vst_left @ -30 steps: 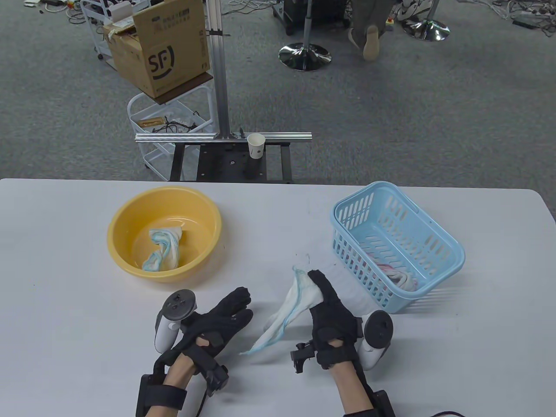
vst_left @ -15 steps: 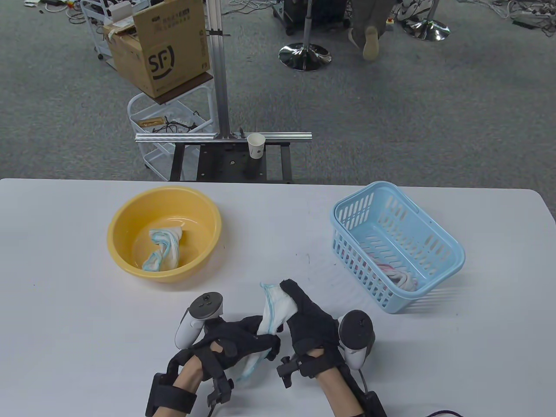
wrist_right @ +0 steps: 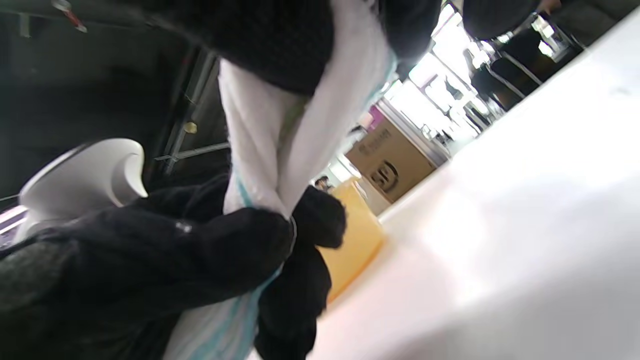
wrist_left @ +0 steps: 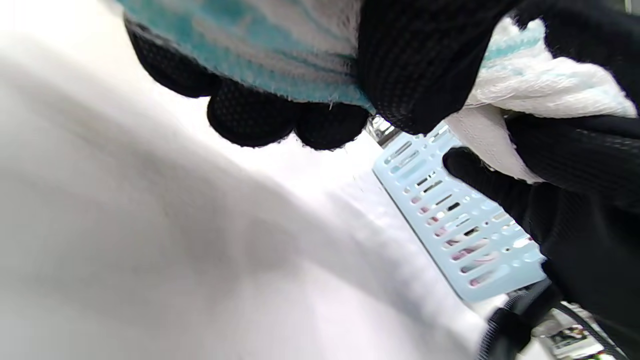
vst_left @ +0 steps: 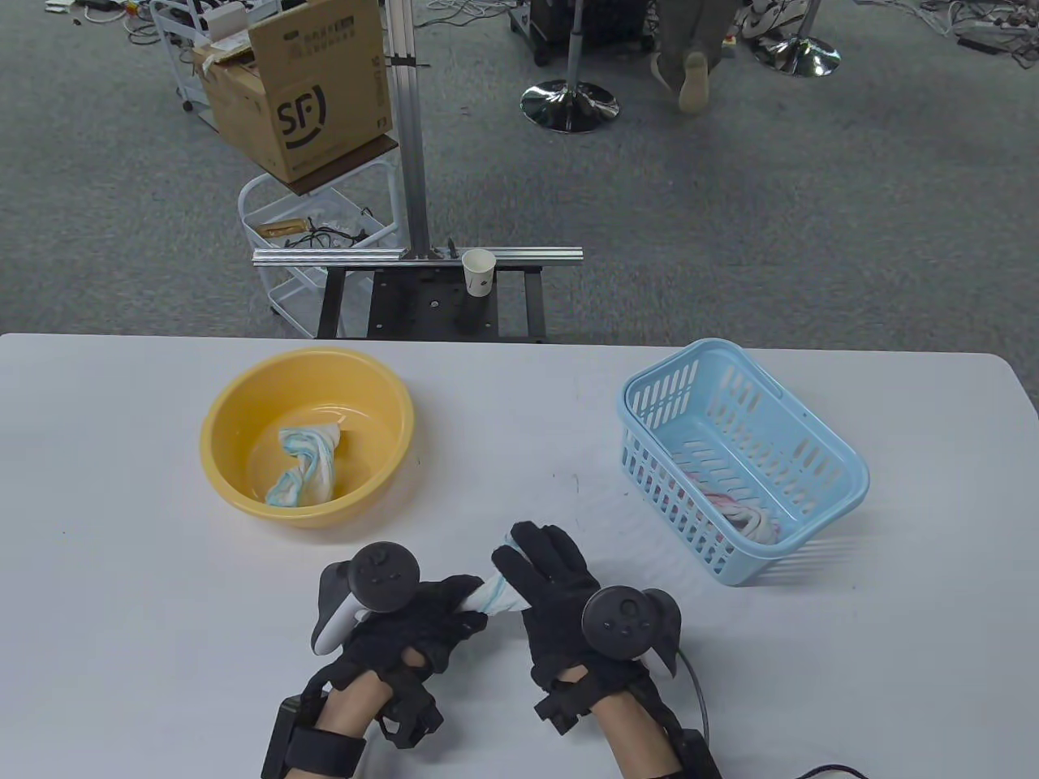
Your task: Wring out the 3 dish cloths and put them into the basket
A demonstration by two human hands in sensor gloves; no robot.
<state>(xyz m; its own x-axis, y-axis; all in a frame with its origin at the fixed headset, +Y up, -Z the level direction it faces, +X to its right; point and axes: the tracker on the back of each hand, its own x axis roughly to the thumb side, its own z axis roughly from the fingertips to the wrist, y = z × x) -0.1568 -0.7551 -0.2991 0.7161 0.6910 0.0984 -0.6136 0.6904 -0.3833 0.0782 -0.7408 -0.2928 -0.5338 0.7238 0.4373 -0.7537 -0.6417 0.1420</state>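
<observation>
A twisted white dish cloth with a blue edge [vst_left: 493,594] is stretched between my two hands, just above the table's front middle. My left hand [vst_left: 450,607] grips its lower end and my right hand [vst_left: 532,564] grips its upper end. The left wrist view shows curled fingers [wrist_left: 280,120] wrapped round the cloth [wrist_left: 300,60]. The cloth [wrist_right: 270,135] hangs as a tight roll in the right wrist view. A second blue-edged cloth [vst_left: 304,466] lies in the yellow basin [vst_left: 308,355]. A pink and white cloth [vst_left: 747,515] lies in the light blue basket [vst_left: 674,389].
The basin stands at the left of the white table and the basket stands tilted at the right. A paper cup [vst_left: 478,272] sits on a metal frame behind the table. A cardboard box [vst_left: 300,89] on a cart stands further back.
My right hand has brought the cloth down and left. My left hand has taken its lower end. Both hands have turned over and the cloth is now twisted tight between them.
</observation>
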